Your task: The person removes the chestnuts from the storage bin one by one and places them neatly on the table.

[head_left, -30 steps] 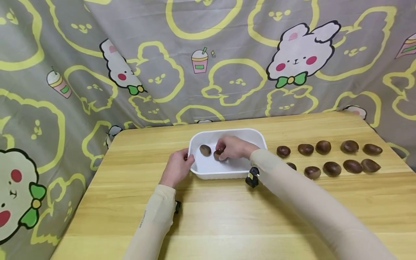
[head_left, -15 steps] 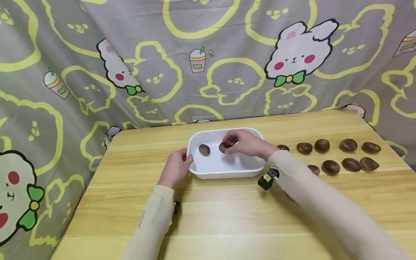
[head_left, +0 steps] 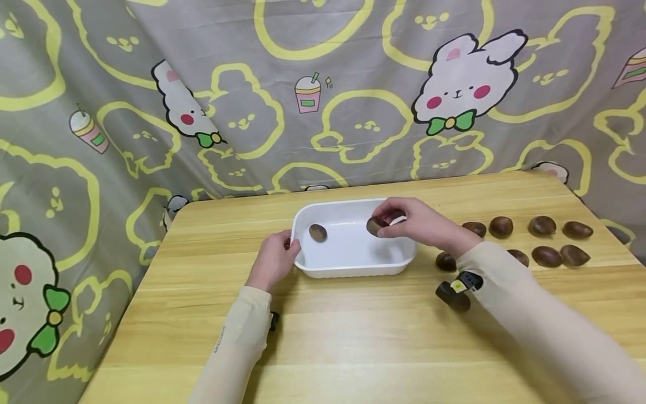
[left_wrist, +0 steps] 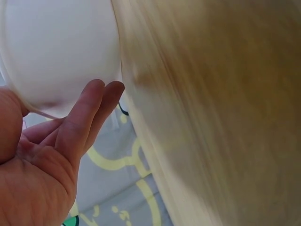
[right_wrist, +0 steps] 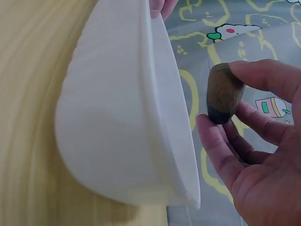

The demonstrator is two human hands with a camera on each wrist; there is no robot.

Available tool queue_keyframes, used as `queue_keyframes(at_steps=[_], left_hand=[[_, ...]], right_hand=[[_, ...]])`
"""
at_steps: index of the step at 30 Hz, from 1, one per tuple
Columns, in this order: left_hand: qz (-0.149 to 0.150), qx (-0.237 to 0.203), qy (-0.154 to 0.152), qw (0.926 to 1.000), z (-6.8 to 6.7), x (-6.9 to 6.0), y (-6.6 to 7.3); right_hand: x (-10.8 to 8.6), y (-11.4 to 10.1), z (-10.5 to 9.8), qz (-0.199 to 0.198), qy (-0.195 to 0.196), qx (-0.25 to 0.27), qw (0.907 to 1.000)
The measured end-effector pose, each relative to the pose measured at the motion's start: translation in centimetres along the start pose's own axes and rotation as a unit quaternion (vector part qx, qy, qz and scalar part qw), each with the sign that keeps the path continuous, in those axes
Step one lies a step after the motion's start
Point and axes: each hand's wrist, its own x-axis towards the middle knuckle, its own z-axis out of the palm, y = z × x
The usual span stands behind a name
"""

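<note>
A white plastic tub [head_left: 353, 271] stands on the wooden table, one brown chestnut [head_left: 318, 233] lying at its left inside. My left hand [head_left: 272, 259] holds the tub's left end, thumb at the rim; in the left wrist view, the left hand's fingers [left_wrist: 81, 117] lie along the outer wall. Over the tub's right part, my right hand [head_left: 421, 225] pinches another chestnut [head_left: 375, 225] between thumb and fingertips. The right wrist view shows this pinched chestnut [right_wrist: 225, 93] raised beside the tub rim, apart from it.
Several chestnuts lie in two rough rows on the table's right, including one dark chestnut [head_left: 542, 225] in the back row; my right wrist and sleeve partly cover others. A patterned curtain [head_left: 368, 129] hangs behind the table [head_left: 323, 331] and along its left side.
My right hand has lifted the chestnut from the tub's floor and carried it rightward toward the right rim. My left hand stays at the left end; the other chestnut inside has not moved.
</note>
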Motion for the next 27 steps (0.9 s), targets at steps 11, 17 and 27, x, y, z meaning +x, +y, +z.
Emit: queue_keyframes(at_steps=[11, 17, 27], left_hand=[[0.01, -0.002, 0.009, 0.9999, -0.1, -0.1, 0.1], [0.001, -0.002, 0.001, 1.0, -0.1, -0.1, 0.1], [-0.002, -0.006, -0.004, 1.0, -0.1, -0.1, 0.0]], right_hand=[[-3.5, 1.1, -1.7, 0.006, 0.022, 0.008, 0.9997], [-5.4, 1.4, -2.2, 0.008, 0.036, -0.012, 0.9993], [-9.3, 2.3, -3.5, 0.017, 0.065, -0.042, 0.9968]])
